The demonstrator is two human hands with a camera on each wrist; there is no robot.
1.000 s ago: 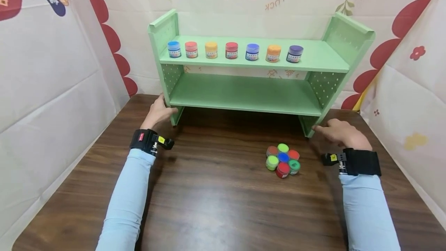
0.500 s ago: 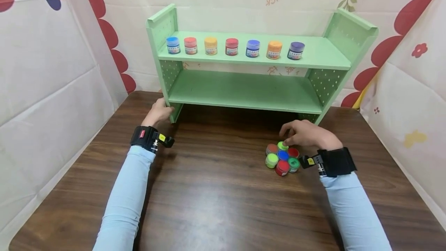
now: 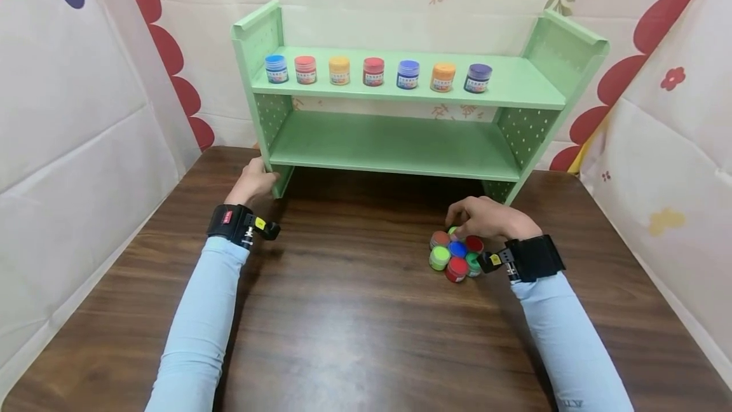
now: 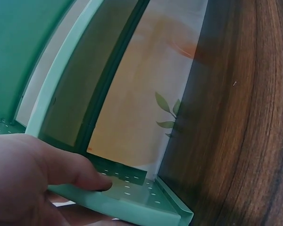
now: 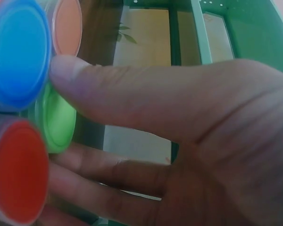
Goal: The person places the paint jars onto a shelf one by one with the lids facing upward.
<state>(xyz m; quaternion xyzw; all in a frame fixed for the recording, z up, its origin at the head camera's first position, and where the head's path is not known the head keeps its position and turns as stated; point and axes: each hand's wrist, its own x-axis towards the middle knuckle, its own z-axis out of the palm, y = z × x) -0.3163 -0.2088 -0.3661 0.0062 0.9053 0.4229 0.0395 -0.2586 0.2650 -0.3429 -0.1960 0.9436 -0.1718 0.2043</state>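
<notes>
My left hand (image 3: 251,182) grips the lower left side panel of a green two-tier shelf (image 3: 394,138). In the left wrist view, the thumb lies over the panel's dotted inner face (image 4: 132,181) and other fingers pass behind its edge. At the cluster of small paint jars on the table, my right hand (image 3: 492,218) pinches a light green jar (image 5: 61,120) between thumb and fingers. Beside that jar are a blue-lidded jar (image 5: 20,54), a red-lidded jar (image 5: 20,172) and a brownish-orange jar (image 5: 67,26). The right hand partly hides the light green jar in the head view.
A spaced row of paint jars (image 3: 373,72) stands along the shelf's upper tier. Another light green jar (image 3: 439,258) and a red jar (image 3: 457,269) sit at the cluster's near side. Printed cloth (image 3: 377,24) hangs behind the brown table (image 3: 343,336).
My right hand has moved left from beside the shelf's right leg to the jar cluster and taken hold of the light green jar. The left hand stays at the shelf's left side.
</notes>
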